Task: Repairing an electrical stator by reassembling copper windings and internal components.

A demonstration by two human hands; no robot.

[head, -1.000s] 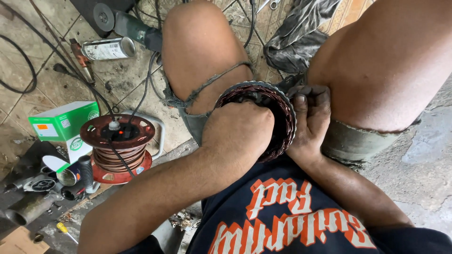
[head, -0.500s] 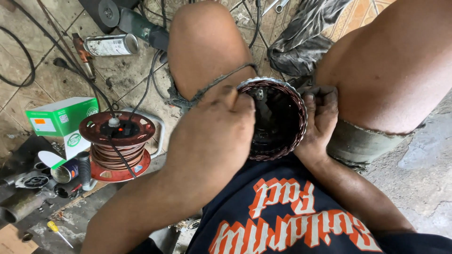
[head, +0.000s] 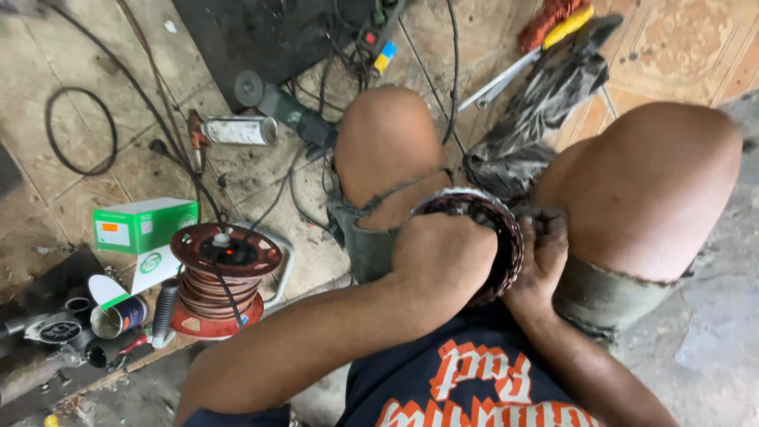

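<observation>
Two bare hands clamp a wound motor stator (head: 482, 237) held between the person's knees: left hand (head: 444, 257) closed over its near rim, right hand (head: 541, 253) pinching its right edge. Left of the stator, a red wire spool (head: 220, 278) stands on the floor beside a green box (head: 142, 224).

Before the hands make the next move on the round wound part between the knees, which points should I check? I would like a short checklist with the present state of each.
1. Left hand on the round wound part: ok.
2. Right hand gripping its rim: ok.
3. Part steadied between the knees: ok.
4. Inside of the part visible: not ok, left hand covers it.
5. Red wire spool within reach: ok.
6. Tool in either hand: cannot tell.
</observation>
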